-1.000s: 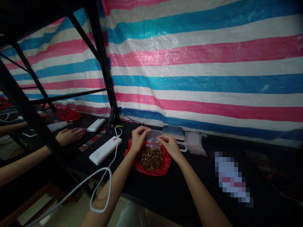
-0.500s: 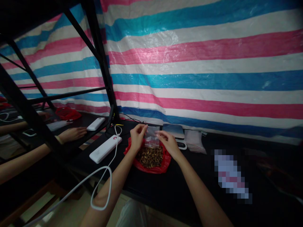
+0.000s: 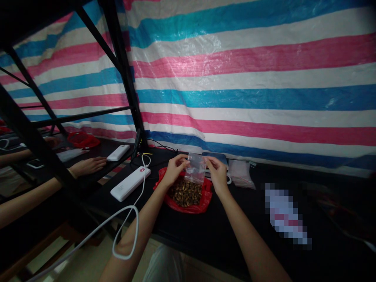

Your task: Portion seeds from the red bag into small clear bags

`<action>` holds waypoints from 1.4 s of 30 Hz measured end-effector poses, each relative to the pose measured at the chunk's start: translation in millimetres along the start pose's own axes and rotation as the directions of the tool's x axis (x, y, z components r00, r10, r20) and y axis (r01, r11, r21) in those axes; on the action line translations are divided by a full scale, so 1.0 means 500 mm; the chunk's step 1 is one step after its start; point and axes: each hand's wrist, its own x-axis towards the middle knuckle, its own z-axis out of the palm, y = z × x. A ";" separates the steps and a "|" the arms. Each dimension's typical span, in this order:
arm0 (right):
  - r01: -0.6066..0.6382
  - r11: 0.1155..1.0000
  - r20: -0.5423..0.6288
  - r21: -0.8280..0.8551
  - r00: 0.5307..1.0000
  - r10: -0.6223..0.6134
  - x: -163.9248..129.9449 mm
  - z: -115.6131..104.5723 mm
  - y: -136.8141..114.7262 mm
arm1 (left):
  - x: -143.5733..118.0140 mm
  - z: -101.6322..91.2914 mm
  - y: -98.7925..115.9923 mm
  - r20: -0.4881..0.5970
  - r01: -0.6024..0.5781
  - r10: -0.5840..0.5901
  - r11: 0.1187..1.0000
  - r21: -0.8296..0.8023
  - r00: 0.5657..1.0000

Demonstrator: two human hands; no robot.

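A small clear plastic bag (image 3: 196, 169) is stretched between my two hands, above the far side of a red plastic bag (image 3: 202, 205). My left hand (image 3: 177, 168) pinches its left edge near the top. On the opposite edge, my right hand (image 3: 216, 170) pinches the upper right part. I see nothing inside the clear bag. Below it, the red bag lies spread on the black table with a heap of small brown-gold pieces (image 3: 185, 194) in it; they look like seeds or beans, but their kind is unclear.
Behind my right hand are a flat scale-like device (image 3: 221, 158) and a stack of clear bags (image 3: 241, 173). A white power bank (image 3: 129, 184) with a looped cable (image 3: 136, 219) lies left. Beyond the black frame (image 3: 125, 74), another person's hand (image 3: 89, 166) rests near a white device (image 3: 118, 152).
The clear bag has moved slightly right and up, with my left hand following. My right hand has shifted a little right and now pinches the bag's edge.
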 end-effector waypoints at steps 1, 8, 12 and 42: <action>0.005 1.000 -0.033 0.002 0.999 -0.005 0.002 -0.003 0.001 | 0.001 -0.002 -0.003 0.055 0.023 -0.025 1.000 0.021 0.998; -0.021 1.000 -0.051 -0.014 0.998 0.020 0.011 -0.012 0.006 | 0.001 0.001 -0.019 0.051 0.079 -0.089 0.983 0.166 0.995; -0.039 0.976 0.104 -0.215 0.993 0.063 0.010 -0.010 0.023 | 0.003 0.004 -0.026 -0.091 0.038 -0.023 0.984 0.176 0.996; 0.037 0.731 0.154 -0.681 0.984 0.093 0.003 -0.032 0.022 | 0.002 0.002 -0.045 -0.042 0.004 0.013 0.928 0.372 0.999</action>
